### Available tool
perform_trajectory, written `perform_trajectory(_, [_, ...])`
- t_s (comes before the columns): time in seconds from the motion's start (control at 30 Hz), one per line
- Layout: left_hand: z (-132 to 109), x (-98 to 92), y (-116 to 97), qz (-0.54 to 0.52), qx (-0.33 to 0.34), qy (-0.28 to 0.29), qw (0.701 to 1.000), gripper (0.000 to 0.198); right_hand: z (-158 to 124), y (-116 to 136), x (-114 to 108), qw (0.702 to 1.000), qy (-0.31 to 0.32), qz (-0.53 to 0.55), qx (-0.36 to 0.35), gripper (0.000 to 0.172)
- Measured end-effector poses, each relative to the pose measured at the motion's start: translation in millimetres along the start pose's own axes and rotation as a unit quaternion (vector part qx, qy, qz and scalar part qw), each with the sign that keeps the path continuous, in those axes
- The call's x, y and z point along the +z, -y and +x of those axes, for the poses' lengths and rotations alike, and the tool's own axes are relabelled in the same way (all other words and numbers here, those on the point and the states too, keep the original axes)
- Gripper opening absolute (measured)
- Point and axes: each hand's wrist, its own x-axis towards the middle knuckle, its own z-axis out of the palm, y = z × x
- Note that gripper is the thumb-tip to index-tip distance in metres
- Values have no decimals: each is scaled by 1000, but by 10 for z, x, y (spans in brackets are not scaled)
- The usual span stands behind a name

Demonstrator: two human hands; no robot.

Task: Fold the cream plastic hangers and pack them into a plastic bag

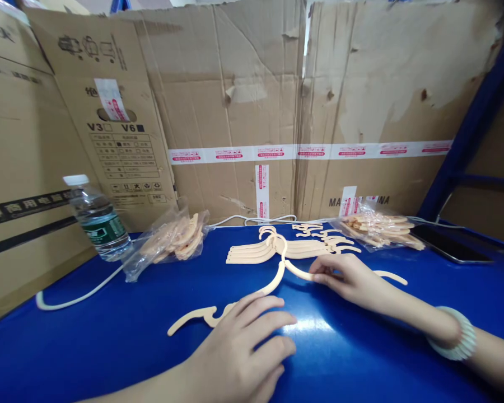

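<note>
A cream plastic hanger lies flat on the blue table in front of me. My left hand rests palm down on the hanger's left arm, fingers stretched out. My right hand presses its fingertips on the hanger's right arm, fingers loosely extended. Behind them lies a stack of assembled hangers. Several loose hanger pieces lie further back.
A water bottle stands at the back left beside a clear bag of hanger parts. Another such bag and a dark phone lie at the back right. A white cable crosses the table. Cardboard walls enclose the table.
</note>
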Motion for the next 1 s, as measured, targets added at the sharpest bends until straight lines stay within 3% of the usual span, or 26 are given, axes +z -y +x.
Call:
perform_trajectory(0.2, [11,-95,-4,24,-109,85,990,34,-43,127,-29,995,53,-79,-17,10])
perform_trajectory(0.47, [18,-105,-31,19,-138,123,983,33,-60,204,-142,986,142,-27,-86,8])
perform_trajectory(0.8, [48,-164,-34,40,-165,159,973,36,-35,98,-109,989,99,-87,-67,6])
perform_trajectory(1.0, [49,-141,-28,44,-170,143,974,35,-28,84,-111,989,101,-86,-65,6])
